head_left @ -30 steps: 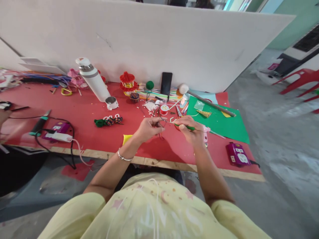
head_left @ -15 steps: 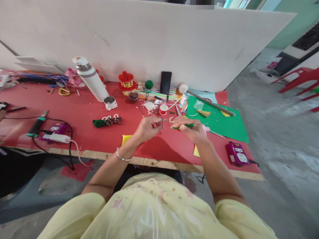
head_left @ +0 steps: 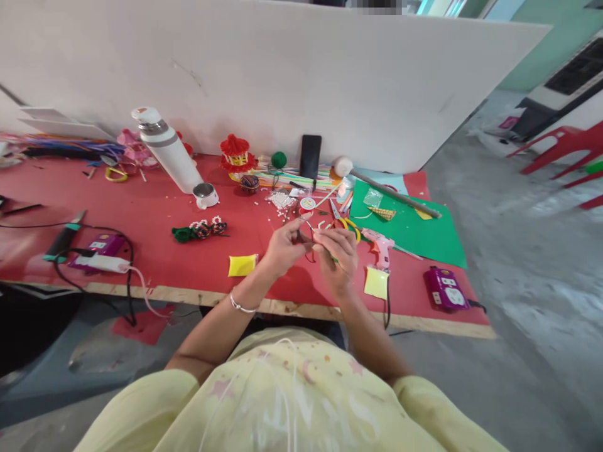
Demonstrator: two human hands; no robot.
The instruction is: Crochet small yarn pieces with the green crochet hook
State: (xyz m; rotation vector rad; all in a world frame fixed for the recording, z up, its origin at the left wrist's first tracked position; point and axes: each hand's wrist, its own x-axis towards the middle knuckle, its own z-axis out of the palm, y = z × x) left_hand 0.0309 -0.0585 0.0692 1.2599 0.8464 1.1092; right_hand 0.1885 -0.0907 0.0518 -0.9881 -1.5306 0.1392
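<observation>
Both hands meet mid-job: left hand (head_left: 285,248) pinches red thread (head_left: 308,254), right hand (head_left: 336,254) grips a green tool (head_left: 332,257), beads (head_left: 281,201) waiting.

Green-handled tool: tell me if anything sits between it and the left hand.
Nothing visible does. The right hand holds the green-handled tool close against the left hand, whose fingertips pinch a small dark piece too small to identify. The two hands meet above the red table.
</observation>
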